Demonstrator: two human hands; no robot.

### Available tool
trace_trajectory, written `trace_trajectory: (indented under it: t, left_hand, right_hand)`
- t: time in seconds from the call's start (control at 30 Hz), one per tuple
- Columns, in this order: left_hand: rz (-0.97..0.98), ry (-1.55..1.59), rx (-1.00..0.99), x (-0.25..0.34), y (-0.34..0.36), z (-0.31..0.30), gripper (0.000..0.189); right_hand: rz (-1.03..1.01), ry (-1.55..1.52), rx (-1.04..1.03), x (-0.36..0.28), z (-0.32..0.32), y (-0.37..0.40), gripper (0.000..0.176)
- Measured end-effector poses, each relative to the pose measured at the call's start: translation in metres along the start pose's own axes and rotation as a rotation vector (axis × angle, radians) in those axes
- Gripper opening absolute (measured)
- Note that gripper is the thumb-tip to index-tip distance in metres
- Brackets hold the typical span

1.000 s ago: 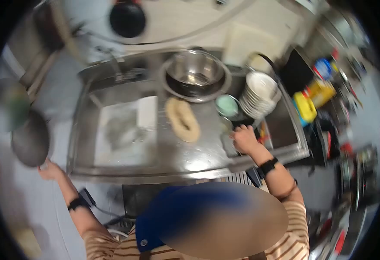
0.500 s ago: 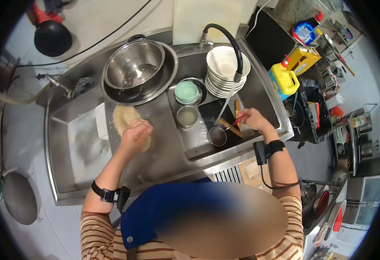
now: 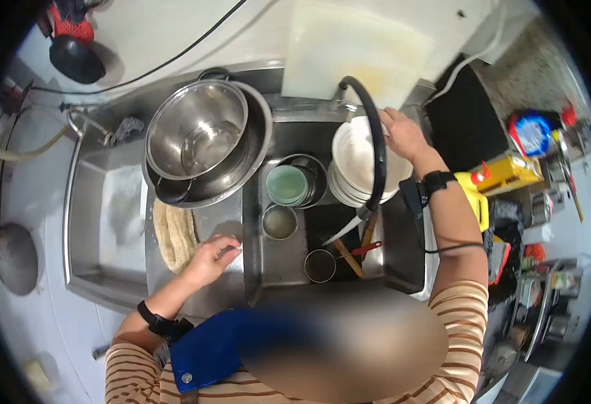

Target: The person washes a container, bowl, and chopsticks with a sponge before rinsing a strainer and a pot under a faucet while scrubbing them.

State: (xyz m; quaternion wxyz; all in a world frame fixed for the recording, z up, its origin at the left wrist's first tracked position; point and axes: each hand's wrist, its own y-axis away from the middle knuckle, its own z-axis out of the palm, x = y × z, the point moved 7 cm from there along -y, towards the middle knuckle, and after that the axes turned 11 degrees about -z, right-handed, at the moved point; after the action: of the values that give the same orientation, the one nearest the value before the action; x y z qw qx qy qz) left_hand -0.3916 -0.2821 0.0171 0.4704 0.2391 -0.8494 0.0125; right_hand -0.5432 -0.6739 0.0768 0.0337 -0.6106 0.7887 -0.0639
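Observation:
My left hand (image 3: 213, 261) hovers over the metal drainboard with its fingers loosely curved and apart, beside a folded beige cloth (image 3: 175, 236). Across the basin, my right hand (image 3: 403, 135) reaches past a stack of white bowls (image 3: 355, 158), fingers stretched toward the faucet base. Its fingertips are partly hidden near the bowl rim and the black faucet hose (image 3: 378, 141). Below the spout lies a round, metal-rimmed utensil (image 3: 320, 266) with a red handle (image 3: 366, 248), like a small strainer. A wooden-handled tool (image 3: 351, 261) lies beside it.
Green bowls (image 3: 287, 185) and a metal cup (image 3: 280, 222) of cloudy liquid stand in the right basin. A large steel pot (image 3: 198, 131) sits in a wide pan on the drainboard. The left basin (image 3: 117, 222) has suds. A yellow bottle (image 3: 474, 195) stands at the right.
My right hand has let go of the red-handled utensil and moved up behind the bowls. My left hand has come off the cloth and opened. The view has shifted.

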Motion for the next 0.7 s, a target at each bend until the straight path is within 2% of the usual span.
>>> trace_trajectory:
  t: [0.07, 0.1, 0.17, 0.2, 0.23, 0.27, 0.3, 0.33, 0.37, 0.43, 0.5, 0.53, 0.63, 0.67, 0.7]
  left_hand:
    - [-0.049, -0.028, 0.084, -0.011, 0.003, -0.013, 0.014]
    - [-0.085, -0.026, 0.104, -0.020, 0.007, -0.020, 0.014]
    - [-0.198, 0.036, 0.173, -0.038, 0.015, -0.034, 0.012]
    - [-0.213, 0.051, 0.243, -0.032, 0.018, -0.044, 0.010]
    - [-0.242, 0.053, 0.264, -0.034, 0.020, -0.049, 0.010]
    - [-0.191, -0.039, 0.349, -0.030, 0.023, -0.059, 0.009]
    - [-0.147, -0.141, 0.436, -0.028, 0.030, -0.070, 0.009]
    - [-0.193, -0.170, 0.465, -0.031, 0.034, -0.076, 0.012]
    - [-0.233, -0.193, 0.501, -0.035, 0.040, -0.082, 0.012]
    - [-0.204, -0.215, 0.570, -0.044, 0.046, -0.088, 0.013]
    - [-0.204, -0.285, 0.601, -0.051, 0.051, -0.092, 0.016]
    - [-0.180, -0.348, 0.600, -0.053, 0.052, -0.090, 0.018]
    - [-0.234, -0.321, 0.607, -0.068, 0.053, -0.086, 0.022]
    - [-0.276, -0.296, 0.584, -0.082, 0.054, -0.083, 0.033]
    - [-0.281, -0.295, 0.603, -0.079, 0.054, -0.085, 0.033]
  right_hand:
    - [-0.139, 0.115, -0.083, 0.000, 0.024, -0.028, 0.057]
    - [-0.183, 0.063, -0.109, -0.007, 0.027, -0.038, 0.056]
    - [-0.366, -0.027, -0.037, 0.009, 0.072, -0.054, 0.047]
    - [-0.343, -0.208, -0.004, 0.009, 0.077, -0.064, 0.033]
    - [-0.060, -0.526, -0.133, 0.024, 0.097, -0.073, 0.020]
    - [0.297, -0.667, -0.245, 0.011, 0.071, -0.077, 0.012]
    - [-0.374, -0.098, -0.066, 0.007, 0.087, -0.089, 0.012]
    - [-0.551, -0.034, -0.024, -0.011, 0.076, -0.089, 0.015]
    - [-0.656, -0.057, -0.100, -0.010, 0.089, -0.090, 0.021]
    - [-0.663, -0.003, -0.172, -0.020, 0.080, -0.086, 0.033]
    - [-0.655, -0.005, -0.231, -0.024, 0.072, -0.084, 0.028]
    - [-0.581, -0.069, -0.271, -0.023, 0.066, -0.084, 0.021]
    - [-0.763, 0.083, -0.205, -0.027, 0.068, -0.081, 0.011]
    - [-0.666, -0.014, -0.133, -0.020, 0.063, -0.084, 0.011]
    - [-0.571, -0.113, -0.064, -0.021, 0.054, -0.087, 0.011]
